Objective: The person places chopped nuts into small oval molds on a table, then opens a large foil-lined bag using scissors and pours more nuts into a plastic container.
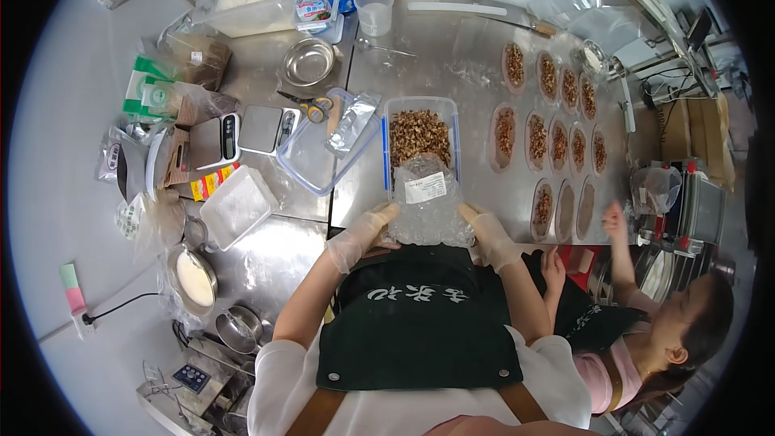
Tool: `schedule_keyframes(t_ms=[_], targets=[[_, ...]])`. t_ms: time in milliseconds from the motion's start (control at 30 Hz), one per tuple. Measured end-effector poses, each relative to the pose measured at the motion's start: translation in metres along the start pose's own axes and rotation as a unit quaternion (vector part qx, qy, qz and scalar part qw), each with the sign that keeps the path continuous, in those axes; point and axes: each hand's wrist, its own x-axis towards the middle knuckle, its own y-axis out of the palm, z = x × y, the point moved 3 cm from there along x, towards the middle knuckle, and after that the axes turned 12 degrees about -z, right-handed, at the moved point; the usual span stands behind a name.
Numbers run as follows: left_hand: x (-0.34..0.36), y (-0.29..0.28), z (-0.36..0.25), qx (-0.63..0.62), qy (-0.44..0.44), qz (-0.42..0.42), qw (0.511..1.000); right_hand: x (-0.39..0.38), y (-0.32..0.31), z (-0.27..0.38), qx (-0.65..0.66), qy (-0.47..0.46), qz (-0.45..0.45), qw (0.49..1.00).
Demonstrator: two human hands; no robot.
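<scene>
In front of my body, my left hand (368, 231) and my right hand (489, 236), both in clear gloves, are closed on opposite sides of a clear plastic bag (434, 215) with a white label. The bag's far end lies over the near part of a clear plastic tub (457, 123) with blue edges. Chopped brown nuts (420, 134), which look like walnuts, fill much of the tub. What is inside the bag's near part is hard to make out.
Oval dough pieces (559, 140), most topped with nuts, lie in rows at right. A co-worker's hand (615, 221) reaches beside them. Left are a tub lid (300, 163), scissors (316, 108), two scales (215, 143), a white tray (236, 208) and a metal bowl (308, 63).
</scene>
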Motion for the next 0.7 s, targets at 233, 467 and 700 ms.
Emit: schedule_keyframes(t_ms=[233, 467, 700], targets=[[-0.013, 0.003, -0.013, 0.093, 0.143, 0.012, 0.985, 0.019, 0.001, -0.014, 0.004, -0.129, -0.102, 0.986], [0.019, -0.008, 0.008, 0.044, 0.201, -0.09, 0.974, 0.014, 0.001, -0.006, 0.111, -0.064, -0.117, 0.985], [0.013, -0.009, 0.009, 0.144, 0.147, -0.112, 0.972, 0.022, -0.002, -0.011, 0.11, -0.053, -0.143, 0.982]])
